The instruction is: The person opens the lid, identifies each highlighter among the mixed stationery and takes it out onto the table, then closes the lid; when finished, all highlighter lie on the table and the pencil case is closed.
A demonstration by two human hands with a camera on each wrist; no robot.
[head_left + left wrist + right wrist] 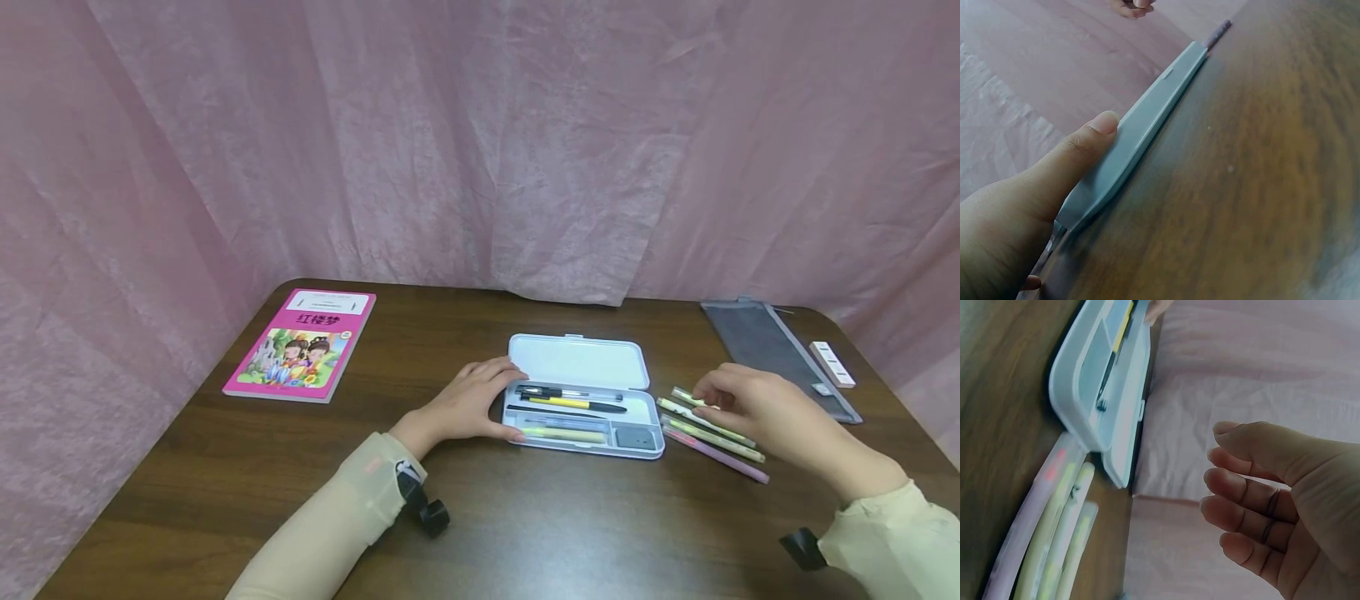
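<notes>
A pale blue pencil case (pixel 577 360) lies with its lid folded back. My left hand (pixel 468 406) holds its left end, thumb (pixel 1079 147) on the front wall and fingers by the hinge side. Inside are a yellow and black pen (pixel 573 403), other dark pens, a light yellow marker (pixel 566 434) and a grey block (pixel 634 437) at the front right. Several highlighters lie fanned beside the case's right end, the nearest a purple one (pixel 716 452). Over them hovers my right hand (pixel 780 410), its fingers (pixel 1225 512) loosely bent and nothing between them.
A dark grey zip pouch (pixel 772 342) lies at the back right, with a small white box (pixel 832 365) beside it. At the far left is a pink book (pixel 303 346) with a cartoon cover. A pink curtain (pixel 450 150) hangs behind the brown table (pixel 450 533).
</notes>
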